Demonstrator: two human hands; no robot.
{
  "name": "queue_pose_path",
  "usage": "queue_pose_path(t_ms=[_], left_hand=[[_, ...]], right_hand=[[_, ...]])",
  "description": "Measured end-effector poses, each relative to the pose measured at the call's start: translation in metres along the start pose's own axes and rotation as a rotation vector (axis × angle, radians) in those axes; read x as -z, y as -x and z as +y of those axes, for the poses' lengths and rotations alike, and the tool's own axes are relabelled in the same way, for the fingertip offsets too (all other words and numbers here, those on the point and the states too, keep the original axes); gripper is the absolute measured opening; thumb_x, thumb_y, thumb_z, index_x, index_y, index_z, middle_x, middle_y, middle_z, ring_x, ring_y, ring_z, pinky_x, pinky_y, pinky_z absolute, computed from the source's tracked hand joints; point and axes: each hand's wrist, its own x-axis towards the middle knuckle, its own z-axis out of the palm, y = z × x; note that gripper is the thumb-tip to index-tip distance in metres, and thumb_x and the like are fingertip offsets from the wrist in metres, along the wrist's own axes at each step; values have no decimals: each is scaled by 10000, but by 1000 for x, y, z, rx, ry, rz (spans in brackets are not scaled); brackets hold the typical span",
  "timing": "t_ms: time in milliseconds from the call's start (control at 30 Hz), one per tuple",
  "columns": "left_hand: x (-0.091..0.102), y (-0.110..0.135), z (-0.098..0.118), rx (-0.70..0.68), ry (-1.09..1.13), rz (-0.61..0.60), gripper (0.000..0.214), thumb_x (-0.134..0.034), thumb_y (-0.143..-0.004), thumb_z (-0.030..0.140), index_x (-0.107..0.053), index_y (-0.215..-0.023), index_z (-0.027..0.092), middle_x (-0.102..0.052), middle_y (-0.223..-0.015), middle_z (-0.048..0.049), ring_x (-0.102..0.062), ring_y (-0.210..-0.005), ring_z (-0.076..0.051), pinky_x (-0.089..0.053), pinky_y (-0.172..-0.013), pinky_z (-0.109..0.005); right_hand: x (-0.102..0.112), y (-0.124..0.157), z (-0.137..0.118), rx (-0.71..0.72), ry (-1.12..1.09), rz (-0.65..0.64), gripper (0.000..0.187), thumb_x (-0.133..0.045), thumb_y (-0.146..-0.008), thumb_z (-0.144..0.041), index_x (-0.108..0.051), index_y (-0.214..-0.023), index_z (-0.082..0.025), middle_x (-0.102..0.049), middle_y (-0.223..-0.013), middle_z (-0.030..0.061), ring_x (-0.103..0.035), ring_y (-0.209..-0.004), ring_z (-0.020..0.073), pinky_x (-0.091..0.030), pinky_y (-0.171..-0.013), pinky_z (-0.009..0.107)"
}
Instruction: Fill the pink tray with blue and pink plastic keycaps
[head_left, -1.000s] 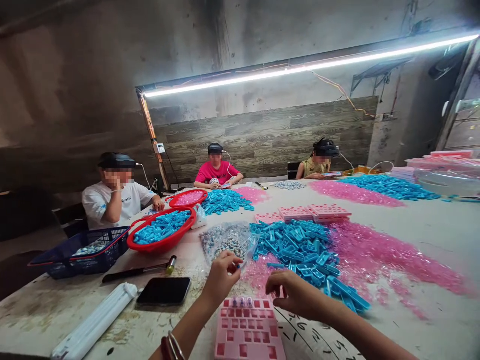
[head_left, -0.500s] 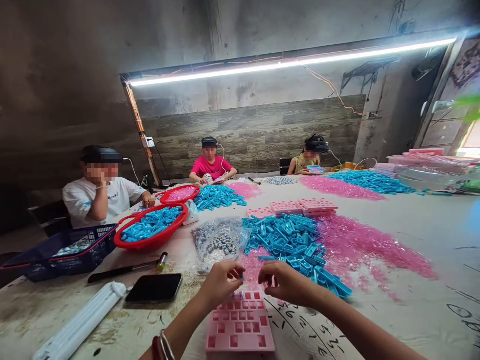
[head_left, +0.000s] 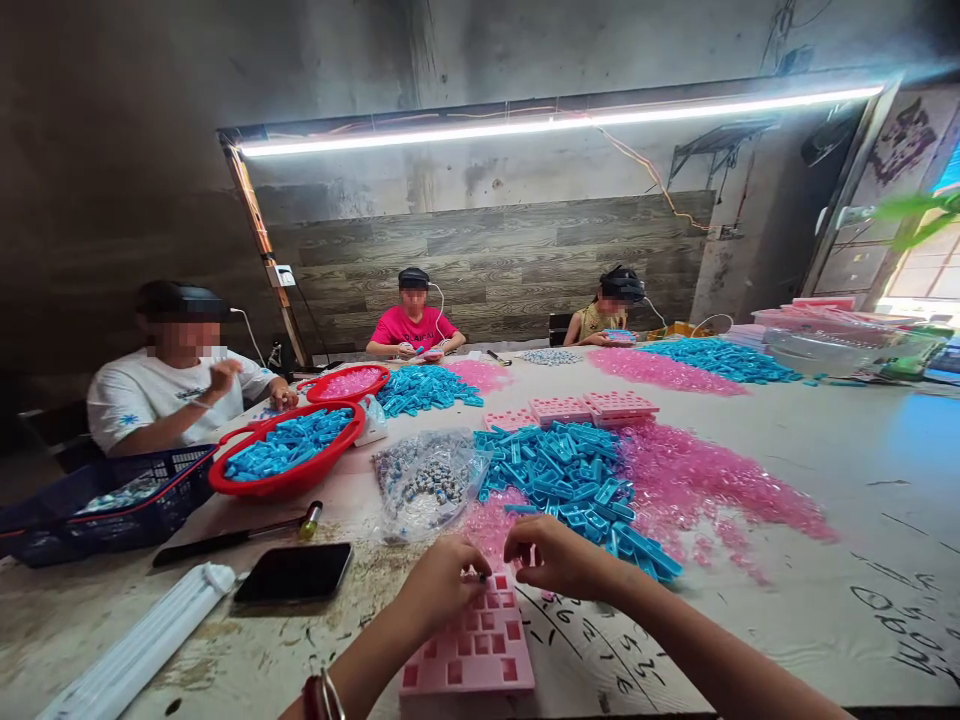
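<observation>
A pink tray with square holes [head_left: 466,672] lies on the table in front of me. My left hand [head_left: 442,588] is over its far left part, with the fingertips pinched close above the holes; a tiny dark bit shows there, too small to name. Across from it, my right hand [head_left: 562,557] hangs over the tray's far right corner, thumb and fingers curled together. What the right fingers hold, if anything, is unclear against the pink behind. Just beyond my hands are a heap of blue plastic pieces [head_left: 559,465] and clear pink pieces [head_left: 705,480].
A clear bag of small beads [head_left: 427,480] lies beyond my left hand. Leftward are a phone [head_left: 294,573], a hammer-like tool [head_left: 236,535], a red basket of blue pieces [head_left: 289,480] and a dark blue basket [head_left: 180,500]. More pink trays [head_left: 559,409] lie behind the heap. Three people sit around.
My left hand has come down closer to the tray, while my right hand stays curled beside it. The person in white has lowered a hand from the face. The view has shifted slightly.
</observation>
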Motion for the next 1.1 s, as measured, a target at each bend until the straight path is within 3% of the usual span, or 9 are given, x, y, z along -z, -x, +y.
queue_pose_path(t_ms=[233, 433, 733, 967, 1100], left_hand=[[0, -2, -1, 66, 72, 6, 182, -627, -631, 108, -721, -769, 180, -667, -780, -7, -576, -775, -154, -410, -722, -241], [-5, -6, -2, 295, 241, -80, 263, -629, -581, 105, -707, -831, 131, -665, -742, -12, -546, -643, -142, -385, -557, -218], [-2, -2, 2, 107, 115, -16, 258, -557, -607, 100, -728, -795, 146, -682, -768, -29, -590, -728, -155, -418, -667, -228], [-1, 0, 0, 99, 40, -14, 227, -562, -629, 162, -712, -799, 166, -674, -785, -26, -589, -744, -164, -427, -671, -237], [-2, 1, 3, 99, -23, 2, 194, -567, -641, 175, -711, -770, 179, -672, -796, -28, -586, -768, -172, -416, -685, -246]], right_hand=[[-1, -1, 3, -15, -11, -10, 271, -542, -575, 11, -674, -771, -121, -642, -689, 27, -571, -600, 114, -415, -530, 192], [-2, -1, 6, 9, 11, -2, 272, -542, -577, 13, -673, -770, -126, -645, -689, 25, -572, -605, 116, -416, -532, 193], [1, -1, 0, -18, 20, -27, 276, -549, -577, 21, -675, -774, -125, -643, -699, 27, -574, -606, 116, -431, -543, 198], [-1, -2, 0, -21, 1, -18, 284, -531, -578, 28, -665, -782, -118, -635, -706, 29, -573, -600, 114, -424, -536, 195], [-13, -4, -6, -8, -14, 70, 271, -543, -601, 14, -633, -809, -135, -625, -697, 12, -554, -604, 113, -417, -545, 202]])
